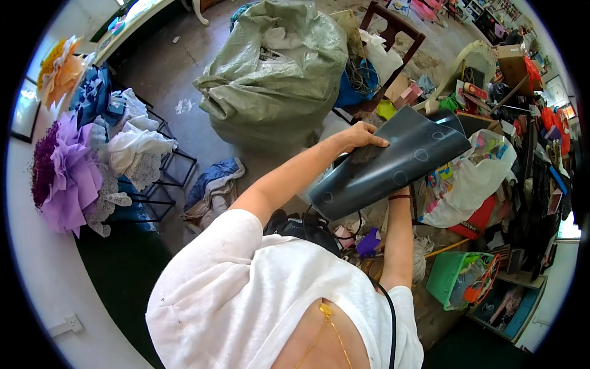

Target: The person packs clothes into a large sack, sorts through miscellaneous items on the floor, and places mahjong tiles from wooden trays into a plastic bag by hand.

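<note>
My left hand (367,136) grips the upper left edge of a dark, glossy flexible sheet (393,161), the thumb lying on its face. The sheet bends and curls at its far right end and carries several faint round marks. My right wrist (399,195), with a dark red bracelet, reaches up behind the sheet's lower edge. The sheet hides that hand and its fingers. Just right of the sheet sits a white plastic bag (470,190) with colourful packets in it. Below the sheet lies a small purple item (369,243).
A large green-grey woven sack (273,92) stands ahead, beside a wooden chair (409,34). Heaped clutter fills the right side, with a green basket (439,277) lower down. Paper flowers (77,172) and black wire frames (175,166) stand left. Clothes (215,184) lie on the floor.
</note>
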